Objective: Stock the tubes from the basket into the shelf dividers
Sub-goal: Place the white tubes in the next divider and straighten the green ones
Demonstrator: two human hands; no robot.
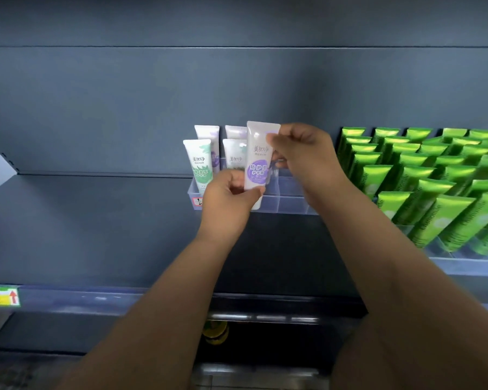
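A white tube with a purple label [259, 161] stands upright, cap down, over the clear plastic divider tray [289, 202] on the dark shelf. My left hand [228, 202] pinches the tube near its lower end. My right hand [304, 153] pinches its upper right edge. Behind and left of it, several similar white tubes stand in the tray, one with a green label [199, 164] at the front left. The basket is out of view.
Rows of green tubes [423, 181] fill dividers on the right of the shelf. The dark shelf surface [96, 220] stretches left of the tray. A yellow and green price tag [1, 296] sits on the shelf's front rail at lower left.
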